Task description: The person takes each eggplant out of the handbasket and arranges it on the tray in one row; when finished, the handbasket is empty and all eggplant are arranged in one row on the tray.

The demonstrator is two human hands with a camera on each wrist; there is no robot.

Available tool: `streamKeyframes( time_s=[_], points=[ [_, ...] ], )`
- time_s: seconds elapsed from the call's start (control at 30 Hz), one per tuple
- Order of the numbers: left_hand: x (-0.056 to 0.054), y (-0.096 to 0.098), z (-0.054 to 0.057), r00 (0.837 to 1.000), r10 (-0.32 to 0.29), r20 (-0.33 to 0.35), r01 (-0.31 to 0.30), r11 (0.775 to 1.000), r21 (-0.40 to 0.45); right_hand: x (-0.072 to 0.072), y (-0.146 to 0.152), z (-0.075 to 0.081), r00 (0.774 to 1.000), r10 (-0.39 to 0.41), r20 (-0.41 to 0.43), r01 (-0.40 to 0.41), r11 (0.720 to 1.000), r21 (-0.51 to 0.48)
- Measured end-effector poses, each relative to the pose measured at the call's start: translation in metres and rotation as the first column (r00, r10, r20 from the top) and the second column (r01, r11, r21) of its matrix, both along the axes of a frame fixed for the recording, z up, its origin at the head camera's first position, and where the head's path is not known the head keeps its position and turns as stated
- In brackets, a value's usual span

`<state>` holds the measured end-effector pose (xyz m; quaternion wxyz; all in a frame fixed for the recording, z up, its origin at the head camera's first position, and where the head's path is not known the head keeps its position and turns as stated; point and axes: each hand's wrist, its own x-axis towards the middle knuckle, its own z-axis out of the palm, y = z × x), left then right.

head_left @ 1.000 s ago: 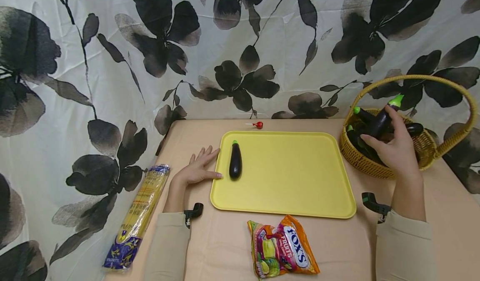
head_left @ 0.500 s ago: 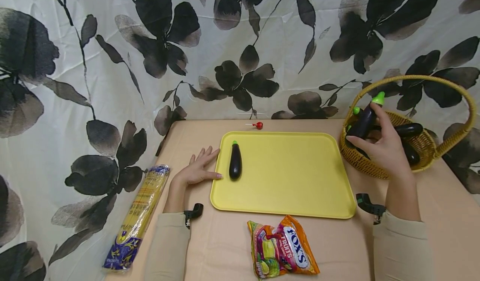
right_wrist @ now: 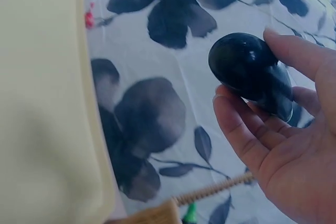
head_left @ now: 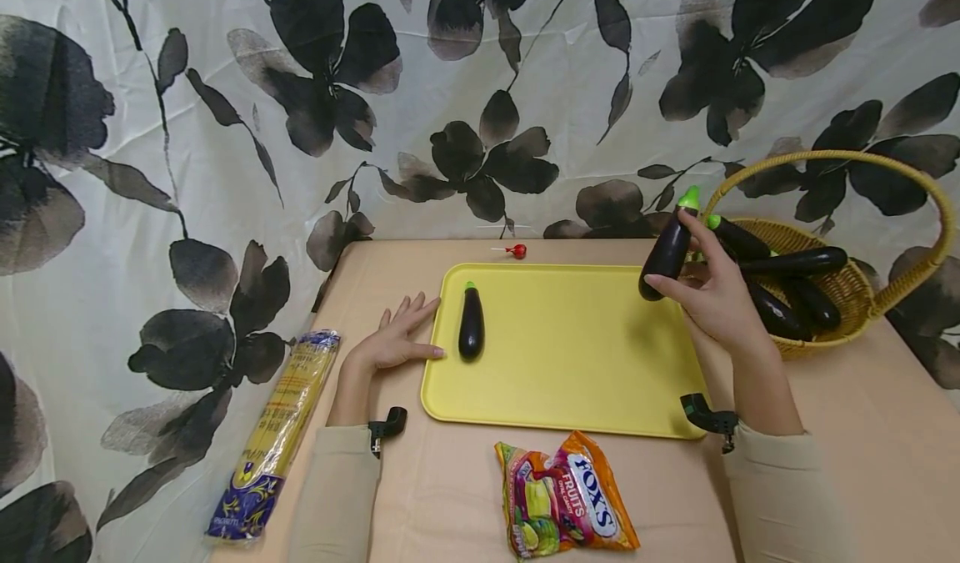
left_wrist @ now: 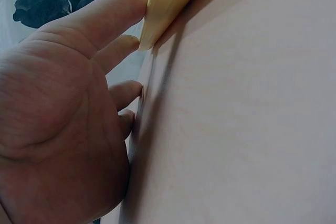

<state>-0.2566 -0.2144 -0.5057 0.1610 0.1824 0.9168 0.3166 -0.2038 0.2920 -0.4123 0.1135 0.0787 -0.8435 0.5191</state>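
My right hand (head_left: 712,292) grips a dark purple eggplant (head_left: 666,250) with a bright green cap, tilted, over the right back corner of the yellow tray (head_left: 570,354). In the right wrist view the thumb and fingers close round the eggplant (right_wrist: 247,66), its rounded end towards the camera. Another eggplant (head_left: 471,323) lies lengthwise near the tray's left side. My left hand (head_left: 393,339) rests at the tray's left edge with fingers spread; the left wrist view shows its fingers (left_wrist: 113,17) against the tray's side (left_wrist: 168,3).
A wicker basket (head_left: 855,329) with a tall handle stands at the right, holding several eggplants (head_left: 795,263). A spaghetti packet (head_left: 277,438) lies at the left, a Fox's sweets bag (head_left: 566,500) in front of the tray. A small red object (head_left: 516,251) sits behind the tray.
My right hand has lifted the eggplant out of the basket and carried it left to above the tray's corner. The left hand and the tray have stayed in place.
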Motion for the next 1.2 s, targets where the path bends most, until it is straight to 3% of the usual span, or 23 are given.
streamKeyframes(
  time_s=[0.27,0.57,0.73,0.9,1.2],
  points=[
    [0.001,0.0,0.001,1.0,-0.006,-0.009,0.006,1.0,0.003,-0.007,-0.029,-0.01,0.993,0.105,0.055,-0.105,0.994,-0.001],
    [0.001,-0.001,0.001,1.0,-0.006,-0.014,0.006,1.0,-0.005,-0.02,-0.059,-0.032,0.96,0.265,0.095,-0.271,0.961,0.059],
    [0.001,0.0,0.001,1.0,0.0,-0.007,0.0,1.0,-0.004,-0.025,-0.075,-0.041,0.93,0.336,0.148,-0.353,0.93,0.107],
    [0.001,0.001,0.002,1.0,0.002,-0.002,-0.002,1.0,0.005,-0.029,-0.089,-0.047,0.895,0.4,0.194,-0.424,0.901,0.096],
    [0.001,0.0,0.001,1.0,0.003,0.002,-0.003,1.0,0.008,-0.036,-0.115,-0.043,0.841,0.48,0.248,-0.514,0.852,0.096]
  ],
)
